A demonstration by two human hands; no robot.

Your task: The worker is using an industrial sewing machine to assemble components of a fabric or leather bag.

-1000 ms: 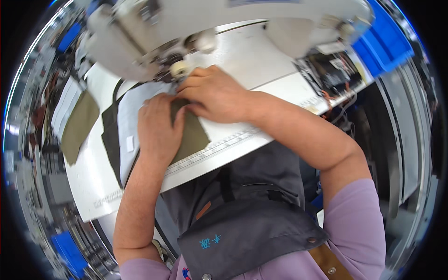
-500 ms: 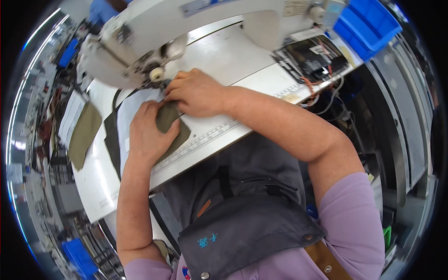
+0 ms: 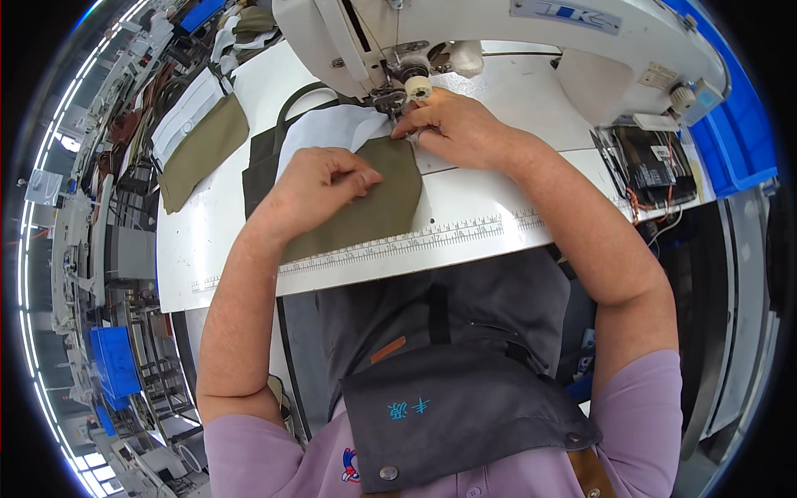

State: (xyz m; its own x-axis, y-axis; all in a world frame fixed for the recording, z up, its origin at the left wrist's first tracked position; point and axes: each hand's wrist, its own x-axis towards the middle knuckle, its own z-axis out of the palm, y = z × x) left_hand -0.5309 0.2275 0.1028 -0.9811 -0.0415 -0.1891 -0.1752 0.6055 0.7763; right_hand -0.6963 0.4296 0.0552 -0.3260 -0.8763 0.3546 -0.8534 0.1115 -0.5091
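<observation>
An olive fabric piece (image 3: 378,195) lies on the sewing machine bed, with a white fabric layer (image 3: 320,131) beside it and a dark strap (image 3: 286,108) looping behind. My left hand (image 3: 320,189) is over the olive piece, fingers curled in toward the thumb and nothing visible between them. Close to the needle area, my right hand (image 3: 457,129) has its fingertips pinched at the far edge of the olive piece. Just above them is the head of a white sewing machine (image 3: 340,50) with a cream round knob (image 3: 418,88). The needle tip itself is hidden.
A ruler strip (image 3: 398,245) runs along the table's front edge. Another olive and white piece (image 3: 203,141) lies at the table's left end. On the right are a black device with wires (image 3: 656,166) and a blue bin (image 3: 739,137).
My view has shifted, so the machine appears farther up and right. My left hand has gone from spread on the fabric to curled fingers. My right hand stays beside the needle area.
</observation>
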